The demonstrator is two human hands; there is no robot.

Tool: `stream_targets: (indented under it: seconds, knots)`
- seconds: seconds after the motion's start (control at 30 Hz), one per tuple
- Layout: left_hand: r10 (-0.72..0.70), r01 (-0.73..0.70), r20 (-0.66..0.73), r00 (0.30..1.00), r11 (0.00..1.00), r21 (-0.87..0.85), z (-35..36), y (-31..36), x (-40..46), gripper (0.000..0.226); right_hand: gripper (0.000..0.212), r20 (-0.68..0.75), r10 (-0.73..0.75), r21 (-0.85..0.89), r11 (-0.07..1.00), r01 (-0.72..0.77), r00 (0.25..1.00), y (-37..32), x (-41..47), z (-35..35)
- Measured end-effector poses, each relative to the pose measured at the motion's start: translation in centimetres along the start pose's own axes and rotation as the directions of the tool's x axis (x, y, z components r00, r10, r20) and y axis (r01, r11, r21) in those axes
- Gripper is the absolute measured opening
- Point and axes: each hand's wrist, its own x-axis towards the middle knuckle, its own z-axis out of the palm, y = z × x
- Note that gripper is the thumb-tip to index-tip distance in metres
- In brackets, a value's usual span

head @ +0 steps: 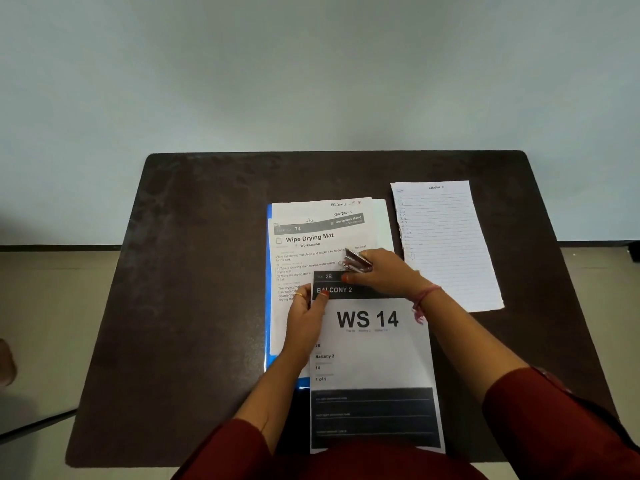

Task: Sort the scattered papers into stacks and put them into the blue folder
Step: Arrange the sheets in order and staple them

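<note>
1. A blue folder [268,306] lies open mid-table, with a stack of printed sheets headed "Wipe Drying Mat" [304,244] already in it.
2. The left hand [306,320] pinches the "WS 14" sheet [372,355] at its left edge; the sheet overlaps the stack.
3. The right hand [384,275] grips a metal binder clip [356,262] over the sheet's top.
4. A lined handwritten page [446,244] lies apart on the right, seemingly not yet filed.
</note>
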Motion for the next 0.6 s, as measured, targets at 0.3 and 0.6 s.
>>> stream_targets:
  seconds: [0.3,0.6]
  knots:
    - [0.059,-0.054,-0.079,0.995,0.997,0.056,0.9,0.0,0.0,0.018,0.03,-0.203,0.059,0.238,0.971,-0.009,0.977,0.4,-0.9,1.2]
    - [0.067,-0.074,-0.132,0.989,0.996,-0.048,0.4,-0.4,-0.6,0.013,0.017,-0.52,0.564,0.729,0.684,-0.01,0.642,5.5,-6.0,2.4]
